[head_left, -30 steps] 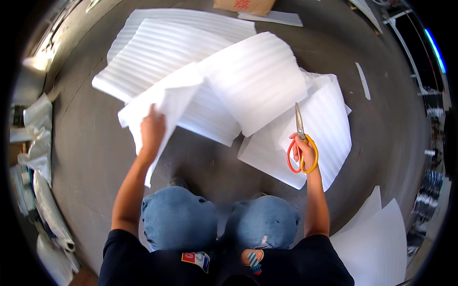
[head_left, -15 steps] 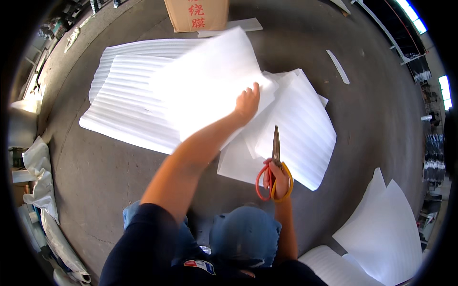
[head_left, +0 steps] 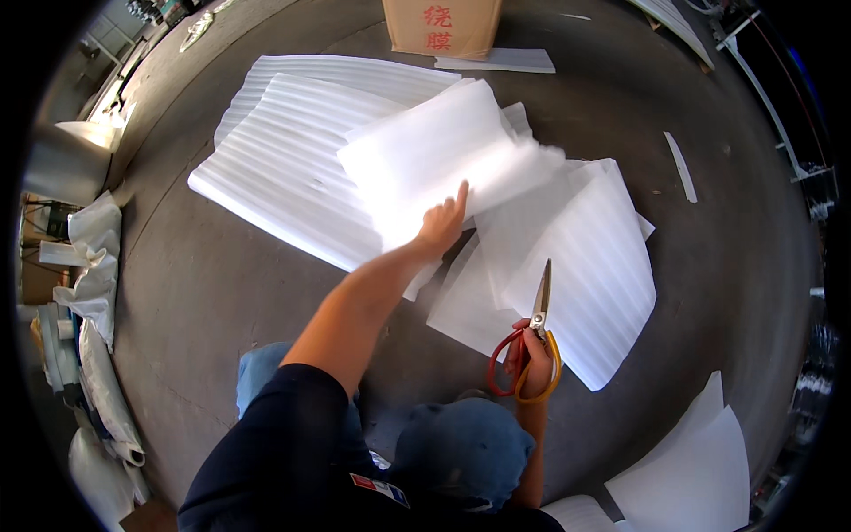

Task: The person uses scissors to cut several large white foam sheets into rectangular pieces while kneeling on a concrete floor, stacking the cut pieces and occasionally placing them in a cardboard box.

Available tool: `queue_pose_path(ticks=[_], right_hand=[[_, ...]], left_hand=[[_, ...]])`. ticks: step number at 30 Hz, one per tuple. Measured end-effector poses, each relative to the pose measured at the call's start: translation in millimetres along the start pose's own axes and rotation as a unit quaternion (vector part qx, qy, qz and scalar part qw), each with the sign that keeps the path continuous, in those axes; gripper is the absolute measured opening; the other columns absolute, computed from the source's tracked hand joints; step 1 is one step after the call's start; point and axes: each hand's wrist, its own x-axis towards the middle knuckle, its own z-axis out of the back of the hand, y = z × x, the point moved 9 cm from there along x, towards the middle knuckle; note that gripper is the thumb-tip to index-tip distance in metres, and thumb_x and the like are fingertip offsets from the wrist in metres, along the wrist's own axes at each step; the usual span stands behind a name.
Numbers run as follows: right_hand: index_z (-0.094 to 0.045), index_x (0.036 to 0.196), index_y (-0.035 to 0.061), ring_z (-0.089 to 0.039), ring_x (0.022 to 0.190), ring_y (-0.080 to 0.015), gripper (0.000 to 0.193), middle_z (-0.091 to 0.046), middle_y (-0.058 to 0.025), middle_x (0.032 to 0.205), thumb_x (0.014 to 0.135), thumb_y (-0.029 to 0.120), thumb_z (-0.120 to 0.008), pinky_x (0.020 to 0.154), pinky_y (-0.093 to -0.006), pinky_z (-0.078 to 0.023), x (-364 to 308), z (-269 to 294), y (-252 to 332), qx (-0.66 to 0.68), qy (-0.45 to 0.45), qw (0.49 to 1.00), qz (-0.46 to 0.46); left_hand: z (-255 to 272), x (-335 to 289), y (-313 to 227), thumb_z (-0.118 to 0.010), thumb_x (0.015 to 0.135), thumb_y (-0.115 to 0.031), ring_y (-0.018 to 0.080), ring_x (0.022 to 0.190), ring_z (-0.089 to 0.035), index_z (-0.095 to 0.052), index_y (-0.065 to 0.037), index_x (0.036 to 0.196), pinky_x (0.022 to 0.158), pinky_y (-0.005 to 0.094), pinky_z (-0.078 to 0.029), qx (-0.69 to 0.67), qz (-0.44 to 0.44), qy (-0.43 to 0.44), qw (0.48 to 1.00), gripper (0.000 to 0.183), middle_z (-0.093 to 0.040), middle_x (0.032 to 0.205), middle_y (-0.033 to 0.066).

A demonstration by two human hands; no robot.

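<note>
A pair of scissors (head_left: pixel 538 332) with one red and one yellow handle loop is gripped in my right hand (head_left: pixel 534 362). Its blades look closed and point away from me, over the near edge of some white foam sheets (head_left: pixel 589 275). My left hand (head_left: pixel 443 223) reaches forward with the index finger stretched out and the other fingers partly bent. Just beyond it lies a bright white foam sheet (head_left: pixel 434 142), its right end blurred; whether the fingertip touches it I cannot tell. Larger ribbed foam sheets (head_left: pixel 284 151) spread underneath to the left.
A cardboard box (head_left: pixel 443 25) stands at the far side, with a flat white strip (head_left: pixel 505 60) before it. A thin offcut (head_left: pixel 681 167) lies on the floor at right. More foam sheets (head_left: pixel 687 474) rest at lower right, wrapped rolls (head_left: pixel 106 381) at left.
The bright foam sheet has dropped lower onto the pile and come away from my left hand, which has drawn back slightly. My right hand still holds the scissors. The whole view has shifted.
</note>
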Motion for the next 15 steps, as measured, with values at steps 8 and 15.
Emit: queue_pose_path(ticks=[8,15], right_hand=[[-0.046,0.084,-0.0003,-0.036,0.038,-0.0103,0.016,-0.043,-0.0042,0.047,0.083,0.014,-0.038,0.038,-0.0222,-0.03,-35.6,23.7,74.7,-0.02,-0.034,0.98,0.194],[-0.047,0.092,-0.0015,-0.034,0.039,-0.0096,0.02,-0.039,-0.0014,0.049,0.082,0.014,-0.039,0.038,-0.0208,-0.027,-84.9,43.5,131.2,-0.018,-0.157,0.935,0.317]], left_hand=[[147.8,20.0,-195.1,-0.054,0.064,0.0,0.0293,0.057,-0.058,-0.017,0.002,0.132,0.047,0.0369,-0.046,-0.089,-0.219,-0.106,0.966,0.078,-0.049,0.103,0.0269],[48.6,-16.5,-321.7,-0.064,0.069,-0.021,0.0346,0.076,-0.059,-0.016,0.0,0.134,0.054,0.0365,-0.049,-0.122,-0.241,0.016,0.963,0.084,-0.031,0.125,0.0356]])
